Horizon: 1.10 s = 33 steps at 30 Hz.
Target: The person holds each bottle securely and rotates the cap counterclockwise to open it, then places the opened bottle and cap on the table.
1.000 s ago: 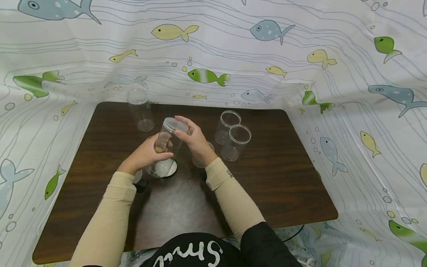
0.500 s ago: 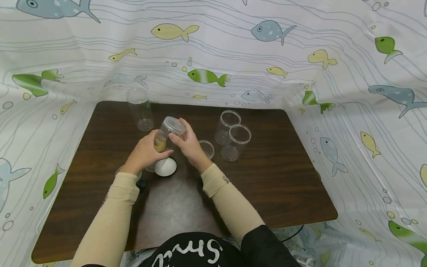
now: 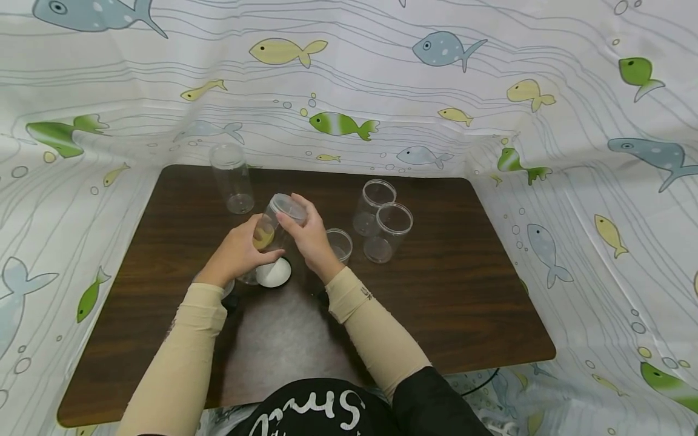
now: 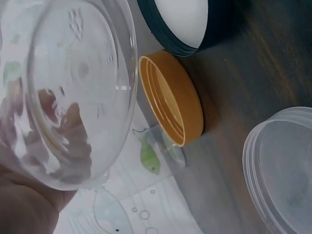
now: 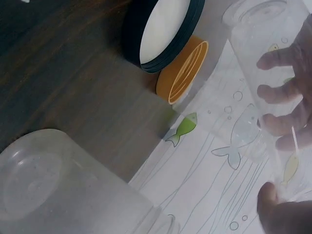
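My left hand (image 3: pixel 231 251) grips a clear plastic jar (image 3: pixel 277 233) low on its body, holding it tilted over the table. At the jar's top, my right hand (image 3: pixel 313 236) holds the translucent lid (image 3: pixel 291 209), with the thumb at its near edge. The jar's ridged round base (image 4: pixel 83 63) fills much of the left wrist view. Below it lie an orange lid (image 4: pixel 187 97) standing on edge and a black lid (image 4: pixel 217 19) with a white inside. Through the jar's wall, the right hand's curled fingers (image 5: pixel 280 92) show in the right wrist view.
A tall clear jar (image 3: pixel 233 181) stands at the back left. Two open clear jars (image 3: pixel 368 212) stand close together on the right, and another (image 3: pixel 340 242) sits by the right wrist. Fish-patterned sheeting (image 3: pixel 349 79) surrounds the brown table (image 3: pixel 436 303).
My right hand has shifted a little left and turned about the lid, uncovering the clear jar beside its wrist. The held jar has barely moved.
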Tool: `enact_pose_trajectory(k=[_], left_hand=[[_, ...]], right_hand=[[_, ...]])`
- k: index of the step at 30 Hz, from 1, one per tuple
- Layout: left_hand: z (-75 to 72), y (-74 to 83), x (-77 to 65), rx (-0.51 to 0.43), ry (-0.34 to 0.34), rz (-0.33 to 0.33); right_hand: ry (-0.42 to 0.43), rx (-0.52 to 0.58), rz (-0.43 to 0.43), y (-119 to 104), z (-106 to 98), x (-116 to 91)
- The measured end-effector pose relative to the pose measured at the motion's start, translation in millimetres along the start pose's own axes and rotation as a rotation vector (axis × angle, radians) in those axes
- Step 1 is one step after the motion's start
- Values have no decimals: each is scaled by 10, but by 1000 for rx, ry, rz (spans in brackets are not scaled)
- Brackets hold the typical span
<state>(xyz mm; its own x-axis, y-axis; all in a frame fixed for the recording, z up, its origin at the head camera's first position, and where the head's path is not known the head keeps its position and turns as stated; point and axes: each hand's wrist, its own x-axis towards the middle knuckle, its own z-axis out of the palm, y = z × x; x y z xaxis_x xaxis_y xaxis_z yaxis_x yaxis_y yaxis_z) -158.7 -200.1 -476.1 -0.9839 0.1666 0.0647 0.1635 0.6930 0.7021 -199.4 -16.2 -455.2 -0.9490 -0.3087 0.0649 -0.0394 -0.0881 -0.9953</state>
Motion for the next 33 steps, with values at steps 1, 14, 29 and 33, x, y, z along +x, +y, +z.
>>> enact_pose_trajectory(k=[1,14,29,33], left_hand=[[-6,0,-4,-16,-11,-1],[3,64,-27,-620,-350,164],[-44,-27,33,-394,-161,34],[-57,-67,52,-178,-76,-81]], right_hand=[[-37,16,-5,-6,-24,3],[-489,332,-33,-88,-365,110],[-205,295,-67,142,-264,-8],[-151,181,-84,172,-192,-43]])
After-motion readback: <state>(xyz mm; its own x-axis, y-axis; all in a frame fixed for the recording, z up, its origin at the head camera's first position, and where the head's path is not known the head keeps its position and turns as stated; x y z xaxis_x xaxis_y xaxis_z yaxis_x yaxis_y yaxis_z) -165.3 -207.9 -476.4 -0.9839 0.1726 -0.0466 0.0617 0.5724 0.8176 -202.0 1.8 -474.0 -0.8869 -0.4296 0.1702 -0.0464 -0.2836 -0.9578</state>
